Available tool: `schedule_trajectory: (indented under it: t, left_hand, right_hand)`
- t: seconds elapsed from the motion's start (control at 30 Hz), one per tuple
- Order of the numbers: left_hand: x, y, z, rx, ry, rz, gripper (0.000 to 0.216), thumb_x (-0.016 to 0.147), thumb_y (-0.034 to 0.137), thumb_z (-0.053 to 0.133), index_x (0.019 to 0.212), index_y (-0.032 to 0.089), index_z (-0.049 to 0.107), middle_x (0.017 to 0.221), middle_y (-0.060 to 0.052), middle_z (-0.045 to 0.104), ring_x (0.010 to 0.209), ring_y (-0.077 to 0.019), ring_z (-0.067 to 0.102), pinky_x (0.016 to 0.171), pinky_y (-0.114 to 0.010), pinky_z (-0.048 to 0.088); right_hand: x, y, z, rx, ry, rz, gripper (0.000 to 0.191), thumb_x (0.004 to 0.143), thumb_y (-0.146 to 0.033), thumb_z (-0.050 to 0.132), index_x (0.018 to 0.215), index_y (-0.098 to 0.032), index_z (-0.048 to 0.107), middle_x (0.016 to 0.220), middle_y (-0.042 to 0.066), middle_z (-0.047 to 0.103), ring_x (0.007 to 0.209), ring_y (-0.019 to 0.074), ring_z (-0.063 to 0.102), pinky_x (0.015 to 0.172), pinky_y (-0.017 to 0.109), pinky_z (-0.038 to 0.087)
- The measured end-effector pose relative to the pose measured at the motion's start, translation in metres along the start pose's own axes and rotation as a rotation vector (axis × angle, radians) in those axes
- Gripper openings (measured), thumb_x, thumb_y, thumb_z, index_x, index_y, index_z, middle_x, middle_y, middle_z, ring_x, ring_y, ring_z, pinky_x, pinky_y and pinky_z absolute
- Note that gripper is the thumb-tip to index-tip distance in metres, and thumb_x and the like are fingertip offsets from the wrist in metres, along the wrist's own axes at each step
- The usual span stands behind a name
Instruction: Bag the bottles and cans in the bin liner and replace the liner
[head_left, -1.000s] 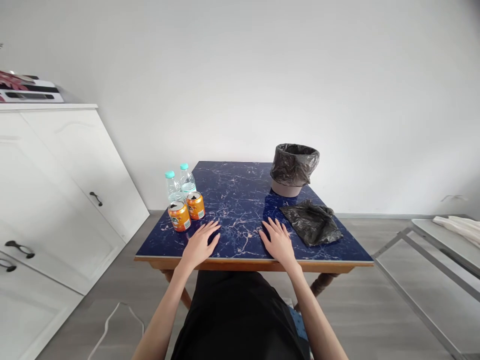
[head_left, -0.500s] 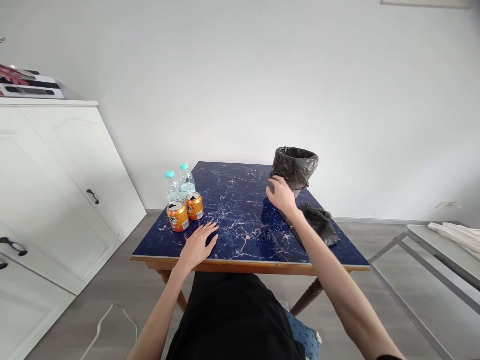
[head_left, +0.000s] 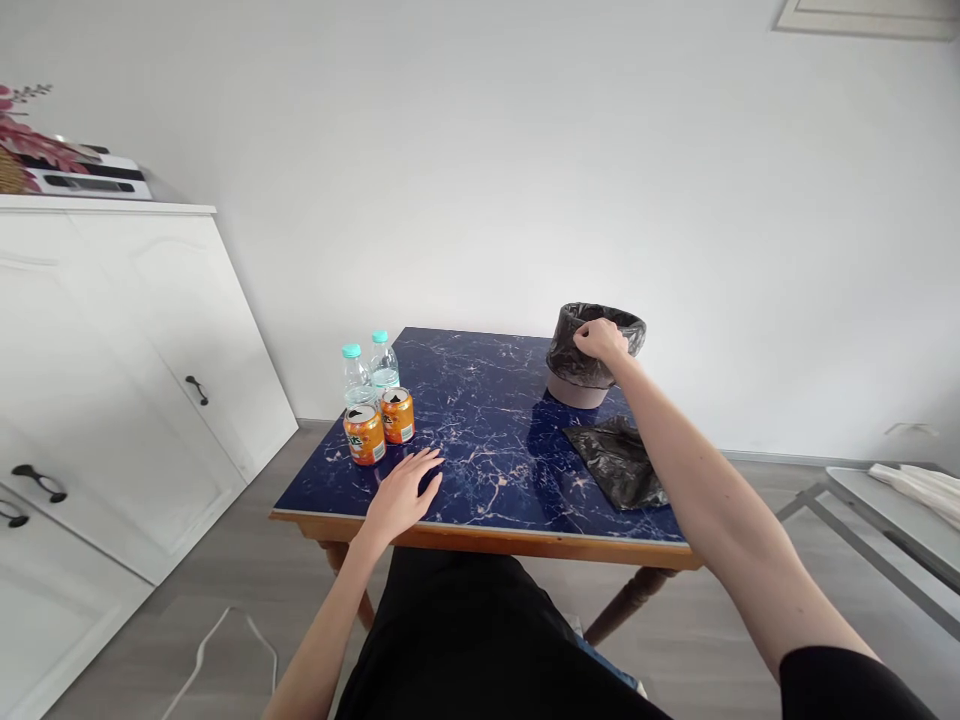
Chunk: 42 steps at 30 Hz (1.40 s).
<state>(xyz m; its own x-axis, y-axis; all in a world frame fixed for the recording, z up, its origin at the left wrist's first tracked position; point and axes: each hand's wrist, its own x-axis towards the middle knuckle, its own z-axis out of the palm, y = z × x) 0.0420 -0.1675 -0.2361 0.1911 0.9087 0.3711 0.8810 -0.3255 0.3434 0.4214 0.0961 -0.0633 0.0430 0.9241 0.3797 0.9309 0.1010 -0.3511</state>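
A trash bin point(head_left: 577, 391) stands at the table's back right, lined with a black plastic bag point(head_left: 568, 358) folded over its rim. My right hand point(head_left: 602, 340) is at the near rim of the bin with its fingers curled closed; what they hold, if anything, is hidden. My left hand point(head_left: 401, 492) lies flat near the table's front edge, fingers stretched, holding nothing. Just beyond it are two opened orange drink cans point(head_left: 365, 436) and two clear water bottles point(head_left: 386, 366) with turquoise caps. A crumpled black plastic bag point(head_left: 619, 465) lies below my right forearm, partly covered by it.
The dark blue marbled table point(head_left: 480, 400) has a wooden edge and stands before a white wall. A white cabinet point(head_left: 142, 380) is on the left, a grey metal-framed stand point(head_left: 900, 515) on the right. A white cable point(head_left: 202, 650) lies on the floor.
My right hand has moved up from the bin's left side to its near rim, its fingers now curled. The left hand stays on the table. The view has shifted slightly.
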Motion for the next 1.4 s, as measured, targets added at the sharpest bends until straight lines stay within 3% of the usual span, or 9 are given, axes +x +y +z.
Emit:
schedule_trajectory:
  t: [0.23, 0.4, 0.47, 0.67, 1.0, 1.1, 1.2, 1.27, 1.4]
  left_hand:
    - [0.0, 0.0, 0.002, -0.002, 0.006, 0.0, 0.047, 0.111, 0.051, 0.039, 0.142, 0.029, 0.067, 0.157, -0.002, 0.062, 0.152, -0.0254, 0.053, 0.131, -0.05, 0.039]
    - [0.0, -0.001, 0.003, -0.002, -0.002, 0.001, 0.047, 0.111, 0.049, 0.039, 0.141, 0.027, 0.067, 0.157, -0.003, 0.062, 0.153, -0.024, 0.051, 0.132, -0.048, 0.036]
    - [0.0, -0.001, 0.003, 0.0, -0.004, 0.0, 0.047, 0.111, 0.048, 0.039, 0.141, 0.027, 0.067, 0.157, -0.003, 0.062, 0.153, -0.0237, 0.051, 0.133, -0.048, 0.036]
    - [0.0, 0.001, 0.002, 0.004, -0.001, -0.001, 0.046, 0.111, 0.048, 0.039, 0.14, 0.028, 0.068, 0.156, -0.002, 0.064, 0.152, -0.0244, 0.052, 0.132, -0.049, 0.037]
    - [0.0, 0.004, -0.002, 0.011, -0.007, -0.014, 0.048, 0.111, 0.048, 0.039, 0.141, 0.025, 0.068, 0.157, -0.004, 0.062, 0.152, -0.0259, 0.052, 0.131, -0.049, 0.038]
    - [0.0, 0.005, -0.002, 0.013, -0.007, -0.017, 0.048, 0.111, 0.047, 0.039, 0.141, 0.024, 0.068, 0.156, -0.004, 0.063, 0.152, -0.0263, 0.052, 0.131, -0.049, 0.037]
    - [-0.001, 0.006, -0.003, 0.011, -0.003, -0.019, 0.048, 0.111, 0.047, 0.04, 0.141, 0.024, 0.069, 0.156, -0.005, 0.063, 0.152, -0.0271, 0.052, 0.131, -0.049, 0.038]
    - [-0.001, 0.007, -0.003, 0.007, 0.0, -0.019, 0.047, 0.11, 0.047, 0.041, 0.141, 0.025, 0.07, 0.156, -0.005, 0.063, 0.152, -0.0277, 0.052, 0.131, -0.05, 0.038]
    - [0.0, 0.005, -0.002, -0.004, 0.009, -0.006, 0.047, 0.11, 0.046, 0.042, 0.14, 0.024, 0.069, 0.155, -0.006, 0.064, 0.151, -0.0287, 0.053, 0.129, -0.052, 0.04]
  right_hand:
    - [-0.005, -0.002, -0.002, 0.0, -0.028, -0.097, 0.034, 0.09, -0.019, 0.057, 0.109, -0.009, 0.083, 0.131, 0.025, 0.069, 0.116, 0.0326, 0.068, 0.1, 0.044, 0.054]
    - [-0.025, -0.011, -0.019, 0.064, -0.099, -0.254, 0.035, 0.096, -0.02, 0.054, 0.11, -0.01, 0.084, 0.091, 0.015, 0.08, 0.104, 0.0297, 0.074, 0.099, 0.04, 0.055]
    - [-0.037, -0.017, -0.026, 0.103, -0.14, -0.319, 0.035, 0.099, -0.024, 0.053, 0.11, -0.012, 0.084, 0.086, 0.011, 0.081, 0.095, 0.0276, 0.076, 0.098, 0.04, 0.056]
    - [-0.086, -0.038, -0.044, 0.205, -0.222, -0.475, 0.035, 0.103, -0.038, 0.056, 0.114, -0.019, 0.083, 0.13, 0.01, 0.076, 0.089, 0.0213, 0.078, 0.097, 0.037, 0.058]
    - [-0.181, -0.06, -0.078, 0.461, -0.26, -0.669, 0.037, 0.107, -0.049, 0.055, 0.11, -0.025, 0.083, 0.126, 0.011, 0.072, 0.092, 0.0216, 0.075, 0.079, 0.038, 0.065]
    - [-0.208, -0.057, -0.082, 0.503, -0.197, -0.647, 0.033, 0.108, -0.046, 0.055, 0.115, -0.027, 0.081, 0.141, 0.01, 0.066, 0.096, 0.0216, 0.075, 0.075, 0.036, 0.065]
    - [-0.237, -0.047, -0.073, 0.588, -0.055, -0.594, 0.027, 0.108, -0.04, 0.056, 0.125, -0.03, 0.076, 0.161, 0.009, 0.052, 0.101, 0.0224, 0.076, 0.082, 0.039, 0.065]
    - [-0.253, -0.035, -0.056, 0.695, 0.074, -0.515, 0.024, 0.108, -0.037, 0.057, 0.124, -0.03, 0.074, 0.162, 0.009, 0.05, 0.101, 0.0224, 0.076, 0.09, 0.042, 0.064]
    - [-0.266, -0.003, 0.004, 0.905, 0.309, -0.21, 0.024, 0.104, -0.04, 0.06, 0.117, -0.024, 0.07, 0.142, 0.015, 0.062, 0.098, 0.0237, 0.075, 0.092, 0.044, 0.062]
